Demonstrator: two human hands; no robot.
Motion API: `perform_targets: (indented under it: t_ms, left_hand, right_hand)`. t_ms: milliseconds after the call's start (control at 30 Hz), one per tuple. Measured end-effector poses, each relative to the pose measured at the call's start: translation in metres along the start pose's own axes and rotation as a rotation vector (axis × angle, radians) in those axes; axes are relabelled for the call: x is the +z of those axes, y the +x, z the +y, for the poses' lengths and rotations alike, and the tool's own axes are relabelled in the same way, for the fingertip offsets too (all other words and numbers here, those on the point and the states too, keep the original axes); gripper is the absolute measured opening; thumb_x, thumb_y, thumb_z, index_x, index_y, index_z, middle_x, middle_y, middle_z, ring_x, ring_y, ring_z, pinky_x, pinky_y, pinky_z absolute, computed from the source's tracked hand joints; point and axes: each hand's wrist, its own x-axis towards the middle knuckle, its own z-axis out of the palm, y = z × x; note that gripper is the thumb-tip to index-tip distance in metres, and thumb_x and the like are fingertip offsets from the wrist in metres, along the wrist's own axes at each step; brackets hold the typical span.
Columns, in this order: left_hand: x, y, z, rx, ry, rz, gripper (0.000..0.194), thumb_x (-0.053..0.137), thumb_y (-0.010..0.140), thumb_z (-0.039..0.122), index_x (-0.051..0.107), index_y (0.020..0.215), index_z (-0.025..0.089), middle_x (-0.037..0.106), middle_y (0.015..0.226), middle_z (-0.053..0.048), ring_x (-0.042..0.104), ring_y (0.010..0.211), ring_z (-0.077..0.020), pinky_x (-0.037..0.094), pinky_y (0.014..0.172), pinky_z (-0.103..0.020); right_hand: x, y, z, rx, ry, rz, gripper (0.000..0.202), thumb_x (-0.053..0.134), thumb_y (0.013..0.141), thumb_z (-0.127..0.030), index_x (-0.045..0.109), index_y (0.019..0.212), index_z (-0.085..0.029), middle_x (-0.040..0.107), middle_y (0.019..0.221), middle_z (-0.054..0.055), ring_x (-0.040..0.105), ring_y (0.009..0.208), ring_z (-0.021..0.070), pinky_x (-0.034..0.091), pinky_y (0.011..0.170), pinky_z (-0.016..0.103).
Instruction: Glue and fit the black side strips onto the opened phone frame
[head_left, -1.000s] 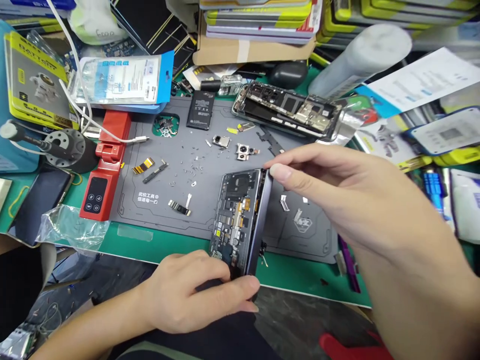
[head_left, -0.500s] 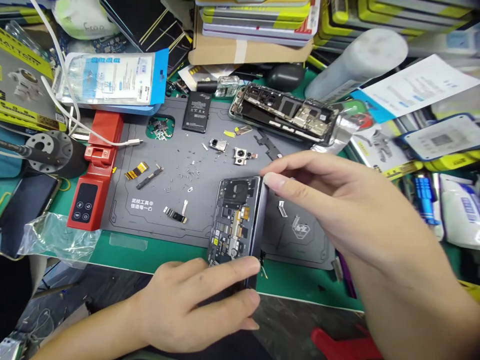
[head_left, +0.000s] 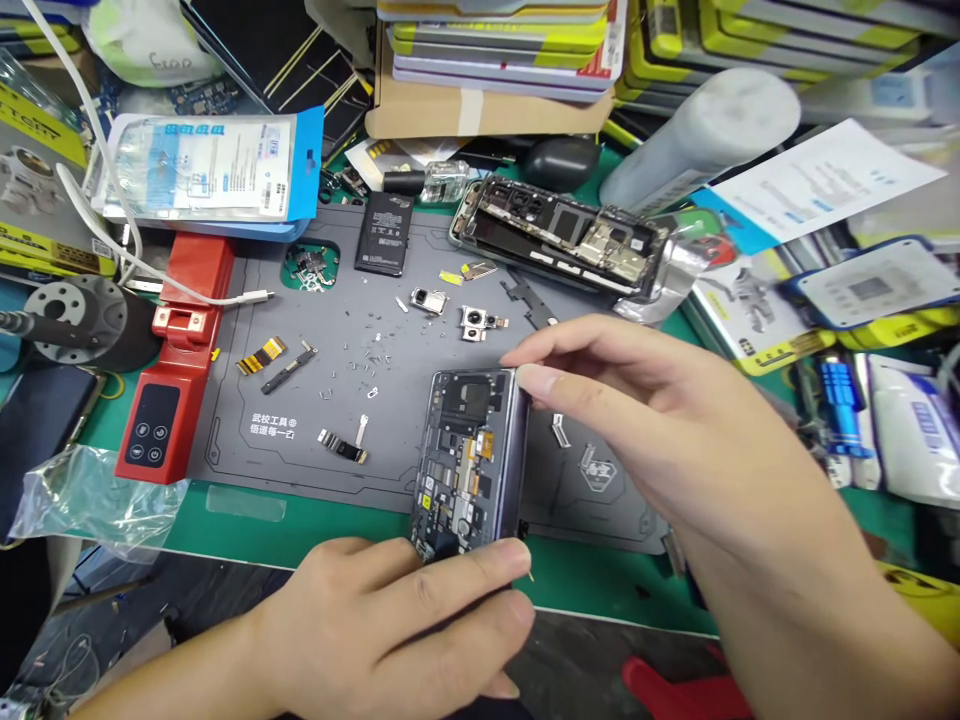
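An opened phone (head_left: 465,455) with its circuit boards exposed stands tilted on its side edge over the grey work mat (head_left: 315,440). My left hand (head_left: 390,620) grips its near end from below, thumb and fingers wrapped around it. My right hand (head_left: 675,440) pinches the far top corner of the phone's frame with fingertips. A second opened phone (head_left: 559,235) lies at the back of the mat. Camera modules (head_left: 480,322), a small battery (head_left: 381,232), flex cables (head_left: 261,355) and several tiny screws are scattered on the mat.
A red heating tool (head_left: 176,385) lies left of the mat with a white cable (head_left: 225,296) across it. A clear plastic bag (head_left: 82,495) sits at the front left. Stacked boxes (head_left: 495,50), a grey cylinder (head_left: 697,130) and packaged parts crowd the back and right.
The phone has settled a little lower and flatter between my hands. My left hand has closed further around its near end; my view has shifted slightly right and down.
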Motion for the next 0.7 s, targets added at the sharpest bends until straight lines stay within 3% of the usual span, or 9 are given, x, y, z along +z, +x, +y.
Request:
perform_targets:
  t_ms: [300,500,700]
  left_hand:
    - [0.0036,-0.0022,0.0001,0.032,0.049,-0.012,0.023,0.071,0.108,0.033,0.081,0.119,0.016,0.081,0.141,-0.010,0.068,0.065,-0.0100,0.048,0.044,-0.025]
    - [0.0035,0.0035,0.0030,-0.014,0.058,0.026,0.023,0.062,0.112,0.029,0.082,0.110,0.016,0.083,0.135,-0.005,0.067,0.061,-0.0097,0.043,0.041,-0.026]
    - [0.0053,0.0029,0.0043,-0.029,0.032,0.035,0.022,0.063,0.114,0.029,0.080,0.115,0.015,0.085,0.130,-0.006,0.067,0.058,-0.0091,0.046,0.041,-0.026]
  right_hand:
    - [0.0038,0.0000,-0.0019,0.013,0.021,0.005,0.005,0.083,0.096,-0.043,0.084,0.098,-0.038,0.074,0.098,0.000,0.068,0.083,0.0185,0.061,0.068,0.030]
    - [0.0038,0.0023,-0.0012,0.013,0.006,-0.012,0.012,0.082,0.097,-0.047,0.082,0.097,-0.035,0.072,0.097,0.002,0.066,0.085,0.0213,0.060,0.070,0.034]
    - [-0.0011,0.0062,-0.0017,0.011,-0.069,-0.089,0.014,0.074,0.098,-0.047,0.081,0.101,-0.036,0.075,0.102,-0.001,0.068,0.090,0.0211,0.056,0.074,0.033]
